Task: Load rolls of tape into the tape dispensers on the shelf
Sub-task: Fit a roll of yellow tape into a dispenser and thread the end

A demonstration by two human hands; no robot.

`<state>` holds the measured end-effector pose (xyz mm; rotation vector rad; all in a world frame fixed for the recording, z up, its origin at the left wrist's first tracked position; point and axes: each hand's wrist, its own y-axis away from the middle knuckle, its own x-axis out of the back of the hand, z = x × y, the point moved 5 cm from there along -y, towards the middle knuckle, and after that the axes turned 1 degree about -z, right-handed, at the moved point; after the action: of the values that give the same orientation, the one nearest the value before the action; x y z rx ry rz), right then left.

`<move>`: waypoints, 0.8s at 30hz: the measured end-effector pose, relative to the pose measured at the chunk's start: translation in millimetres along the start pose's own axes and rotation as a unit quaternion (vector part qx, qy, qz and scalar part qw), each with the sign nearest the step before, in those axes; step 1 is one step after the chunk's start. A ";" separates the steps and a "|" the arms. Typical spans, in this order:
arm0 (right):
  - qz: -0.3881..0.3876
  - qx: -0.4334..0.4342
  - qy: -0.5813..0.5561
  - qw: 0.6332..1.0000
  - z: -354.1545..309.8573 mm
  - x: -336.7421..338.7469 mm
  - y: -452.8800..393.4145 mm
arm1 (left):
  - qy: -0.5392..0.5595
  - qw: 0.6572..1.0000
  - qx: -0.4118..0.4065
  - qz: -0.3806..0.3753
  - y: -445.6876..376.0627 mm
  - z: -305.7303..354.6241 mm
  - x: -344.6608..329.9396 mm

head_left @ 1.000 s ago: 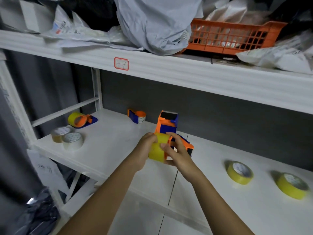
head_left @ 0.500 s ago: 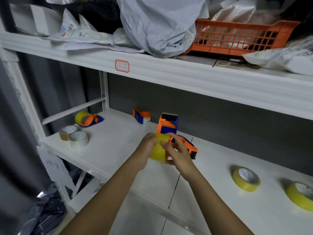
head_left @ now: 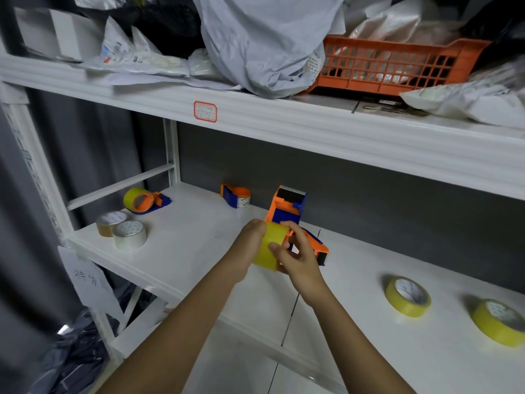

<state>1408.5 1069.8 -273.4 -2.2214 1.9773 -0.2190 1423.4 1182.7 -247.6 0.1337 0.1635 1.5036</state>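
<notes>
Both hands met over the white shelf (head_left: 181, 251), clamped together on one yellow tape roll (head_left: 270, 245). The left hand (head_left: 250, 245) wrapped the roll's left side, fingers curled over its top edge; the right hand (head_left: 298, 260) pinched it from the right, thumb laid across the yellow band. The roll stood on edge with its broad band facing the camera, its axis running roughly left to right between the palms. It was pressed against the orange and blue tape dispenser (head_left: 287, 209), whose long axis ran away from the hands toward the grey back wall, the dark blade end raised at the far tip and an orange arm (head_left: 319, 245) jutting out just right of the right hand.

Compared with half a second earlier, the grip and the roll's place looked almost the same; only the view had shifted slightly, so everything sat a touch further right.

Beyond the left hand, a second dispenser (head_left: 235, 194) lay near the wall. Further left, a loaded dispenser with a yellow roll (head_left: 142, 199) lay on its side, and nearer the shelf edge stood a brown roll (head_left: 109, 223) touching a pale roll (head_left: 129, 233). Well right of the right hand, two yellow rolls (head_left: 407, 295) (head_left: 500, 321) lay flat on the shelf.
</notes>
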 end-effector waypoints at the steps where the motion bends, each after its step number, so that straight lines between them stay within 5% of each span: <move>1: 0.006 -0.011 -0.006 1.000 1.0 0.1 0.1 | -0.002 1.000 -0.026 -0.006 1.5 -1.1 0.7; 16: 0.000 -0.110 -0.034 0.993 -5.7 -4.9 -1.4 | 0.015 0.997 -0.067 -0.024 7.0 -2.9 6.0; 22: 0.007 -0.095 -0.052 0.994 -13.0 -5.8 0.4 | 0.014 0.998 0.068 -0.005 8.2 6.4 1.3; 24: 0.011 -0.071 -0.034 0.997 -17.7 -5.5 2.3 | 0.018 0.998 0.053 -0.009 7.6 8.0 1.6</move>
<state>1401.9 1074.6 -256.7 -2.2571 2.0387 0.0018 1417.6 1184.9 -238.4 0.1894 0.2742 1.4795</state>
